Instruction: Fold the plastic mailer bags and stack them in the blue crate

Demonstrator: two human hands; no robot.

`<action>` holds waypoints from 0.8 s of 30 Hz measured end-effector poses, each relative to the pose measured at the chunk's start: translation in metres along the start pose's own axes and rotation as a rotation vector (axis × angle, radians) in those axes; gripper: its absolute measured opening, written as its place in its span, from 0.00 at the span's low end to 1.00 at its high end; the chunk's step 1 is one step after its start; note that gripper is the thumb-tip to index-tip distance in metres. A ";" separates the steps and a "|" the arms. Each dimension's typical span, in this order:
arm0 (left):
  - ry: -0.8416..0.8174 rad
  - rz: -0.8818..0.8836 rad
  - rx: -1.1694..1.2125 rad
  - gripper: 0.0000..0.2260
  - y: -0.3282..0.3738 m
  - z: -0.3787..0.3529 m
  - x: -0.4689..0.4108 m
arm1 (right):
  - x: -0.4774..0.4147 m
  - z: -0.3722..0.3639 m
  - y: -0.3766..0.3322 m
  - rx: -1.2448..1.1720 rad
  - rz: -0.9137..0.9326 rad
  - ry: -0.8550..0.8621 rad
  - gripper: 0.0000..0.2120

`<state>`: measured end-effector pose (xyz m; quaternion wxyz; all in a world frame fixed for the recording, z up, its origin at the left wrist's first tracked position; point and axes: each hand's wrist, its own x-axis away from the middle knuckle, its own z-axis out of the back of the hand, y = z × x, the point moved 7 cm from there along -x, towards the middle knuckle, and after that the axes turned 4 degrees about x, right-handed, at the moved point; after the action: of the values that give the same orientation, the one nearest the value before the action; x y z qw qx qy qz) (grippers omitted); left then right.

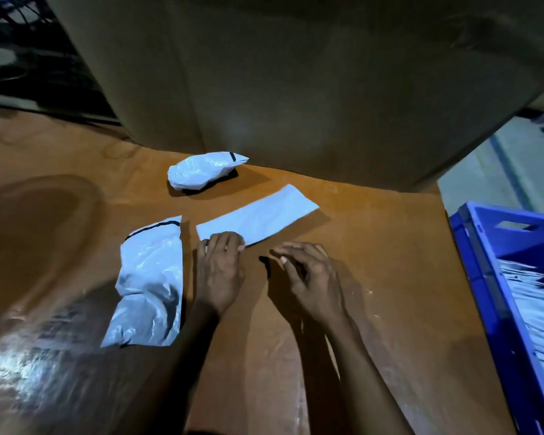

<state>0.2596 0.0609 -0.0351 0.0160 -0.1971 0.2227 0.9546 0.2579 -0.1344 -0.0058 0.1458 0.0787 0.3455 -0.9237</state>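
At the right edge of the head view, blue crate point(490, 277): open-topped, with a slotted handle in its far wall. Whether it stands on the table or beside it cannot be told.
Crate contents: folded white mailers point(534, 309) packed in a row inside the crate; count not legible.
Table point(390, 246): brown, glossy, extending left from the crate.
Folded mailer bag point(258, 215): long flat white strip on the table, left of the crate and well apart from it, lying at an angle with its far end nearer the crate.
Left hand point(219, 271): left of the crate, beyond the right hand. Fingers laid over the strip's end farthest from the crate, pressing it down; no closed grasp observed.
Right hand point(311, 277): between the left hand and the crate, palm down, fingers relaxed and slightly bent, grasping nothing, clear of the strip.
Crumpled mailer bag point(148, 284): white with a black seal line, just beyond the left hand from the crate, lying flat.
Bunched mailer bag point(201, 171): farther back and left of the crate, behind the strip, near the box.
Cardboard box point(296, 89): large, plain, at the table's far side, up and left of the crate.
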 end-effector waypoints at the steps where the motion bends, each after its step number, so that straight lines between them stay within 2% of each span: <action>1: -0.007 -0.048 0.036 0.12 0.010 0.000 0.007 | 0.003 0.007 0.003 0.007 0.002 0.043 0.12; 4: -0.047 -0.123 0.068 0.11 0.027 -0.008 0.033 | 0.017 0.019 0.016 0.054 -0.021 0.156 0.12; 8: -0.025 -0.129 0.085 0.05 0.030 -0.012 0.047 | 0.027 0.018 0.024 0.145 -0.022 0.171 0.12; 11: -0.019 -0.105 0.093 0.07 0.034 -0.007 0.033 | 0.021 0.015 0.029 0.230 -0.051 0.197 0.13; 13: -0.075 -0.089 0.045 0.15 0.036 -0.015 0.018 | 0.010 0.007 0.036 0.284 -0.098 0.163 0.16; 16: -0.247 -0.061 -0.038 0.25 0.032 -0.041 0.001 | -0.005 -0.012 0.045 0.342 -0.110 0.023 0.22; 19: -0.296 -0.079 -0.091 0.27 0.026 -0.058 -0.001 | -0.005 -0.030 0.048 0.394 -0.074 -0.091 0.27; 24: -0.276 -0.067 -0.122 0.27 0.030 -0.060 0.005 | -0.005 -0.042 0.059 0.499 -0.108 -0.100 0.29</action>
<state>0.2735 0.0079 -0.0744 0.0662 -0.0719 0.1535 0.9833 0.2835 -0.1479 -0.0726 0.0894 0.0479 0.1028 -0.9895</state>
